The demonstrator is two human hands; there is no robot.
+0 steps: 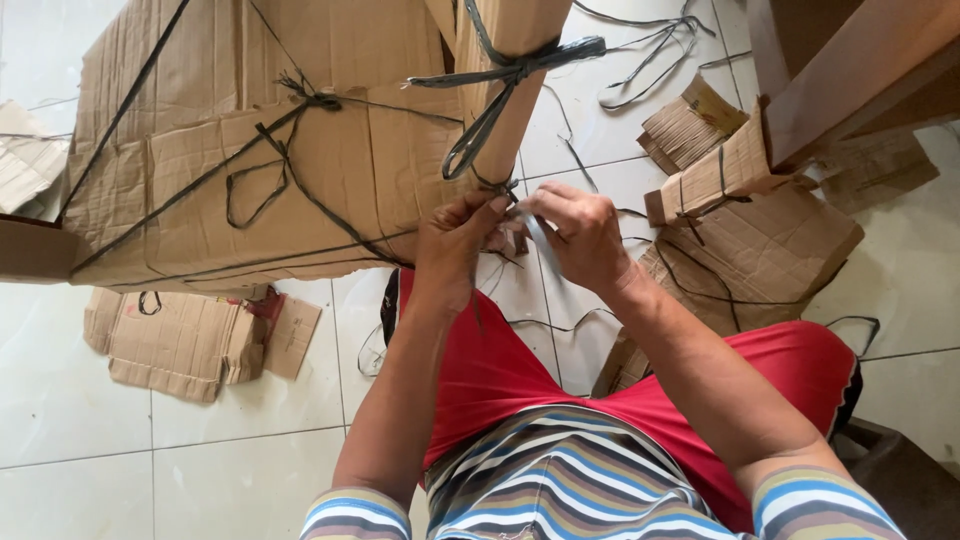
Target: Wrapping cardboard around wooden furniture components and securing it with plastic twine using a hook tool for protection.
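Left hand (455, 245) pinches dark strap (497, 185) under cardboard roll (510, 90) | right hand (580, 235) grips the strap end beside it | tied cardboard bundle (250, 150) lies left on tiled floor (200, 460)

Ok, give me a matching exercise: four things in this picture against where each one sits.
1. big box
2. hands
3. small flattened box
4. loose straps

a. floor, lower left
b. top, right of centre
c. upper left, strapped
d. centre, at the roll's lower knot

Pairs: 1-c, 2-d, 3-a, 4-b
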